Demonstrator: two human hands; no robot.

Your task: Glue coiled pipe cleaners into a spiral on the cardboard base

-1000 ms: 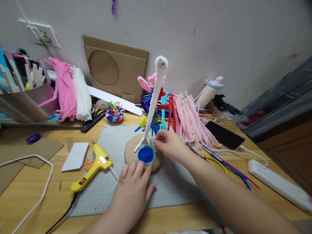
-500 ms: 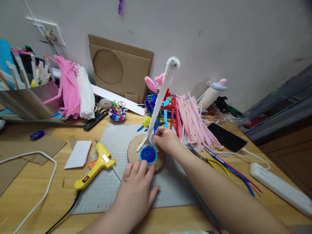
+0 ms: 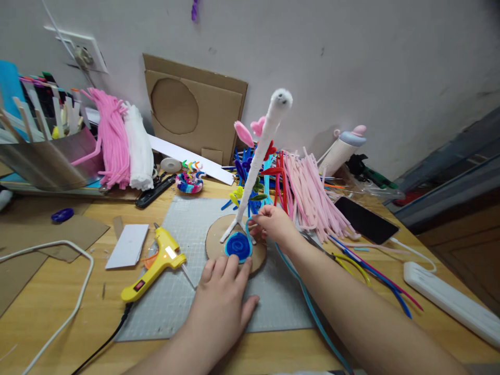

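Note:
A flat blue coil (image 3: 237, 246) with a light-blue outer ring lies on a round cardboard base (image 3: 215, 233). My left hand (image 3: 222, 291) rests flat, fingers spread, with its fingertips on the coil's near edge. Between the thumb and fingers of my right hand (image 3: 275, 224) is a light-blue pipe cleaner (image 3: 249, 229), which curves up from the coil's right side; its long tail trails under my right forearm to the table's front edge. From the base rises a white fuzzy stem (image 3: 255, 161) with split feet, leaning right. Pink, red, yellow and green fuzzy shapes show behind it.
A yellow glue gun (image 3: 166, 255) lies left on the grey cutting mat (image 3: 156, 317). Yellow-handled scissors (image 3: 351, 265), a phone (image 3: 365, 220) and a white power strip (image 3: 449, 302) are to the right. Pink pipe cleaners (image 3: 308, 192) and a cardboard sheet (image 3: 219, 114) stand behind.
My right hand has shifted slightly, still pinching the light-blue pipe cleaner, and more of its tail shows beside my forearm. My left hand stays on the coil. The whole view has moved slightly.

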